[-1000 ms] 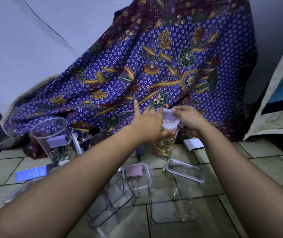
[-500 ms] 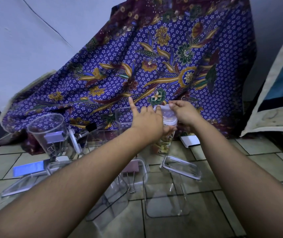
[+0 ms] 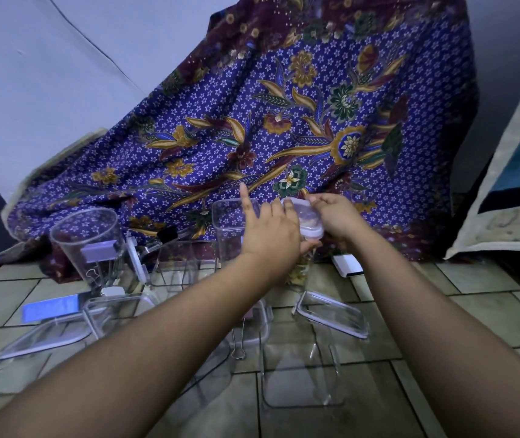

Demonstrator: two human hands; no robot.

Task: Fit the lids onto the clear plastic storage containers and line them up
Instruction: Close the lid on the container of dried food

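Two hands fit a lid onto a clear plastic container held up above a tiled floor.

The left hand (image 3: 271,235) wraps round the upper part of the container (image 3: 301,270), its forefinger sticking up free. The right hand (image 3: 337,216) grasps the pale-rimmed lid (image 3: 306,216), which sits on the container's mouth, in front of a purple flowered cloth (image 3: 284,121). The container looks light, stiff and thin-walled, smooth enough to slip and likely to crack if squeezed hard. It is best held round the body just under the rim, with pressure on the lid's edges. An empty container (image 3: 230,222) stands just to the left, a round jar (image 3: 89,245) further left, and a loose lid (image 3: 331,317) lies on the floor (image 3: 473,295) below. No brand, label or writing can be read.
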